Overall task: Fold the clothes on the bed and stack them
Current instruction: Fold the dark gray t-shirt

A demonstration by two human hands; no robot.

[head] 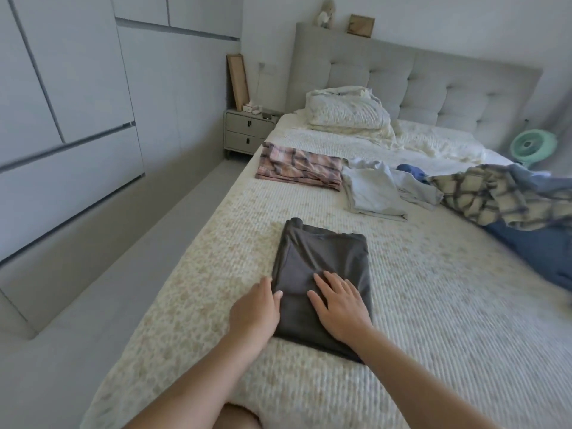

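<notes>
A folded dark grey garment lies on the bed in front of me. My right hand lies flat on its near half with the fingers spread. My left hand is at the garment's left edge, thumb on top of the cloth and fingers tucked at or under the edge. Farther up the bed lies a folded pink plaid piece, a loosely folded pale blue garment, and to the right a heap of unfolded clothes topped by a beige and navy plaid shirt.
A rumpled duvet and pillow lie at the padded headboard. A nightstand stands left of the bed, wardrobe doors line the left wall, and a green fan stands on the right. A navy cloth lies at the right edge.
</notes>
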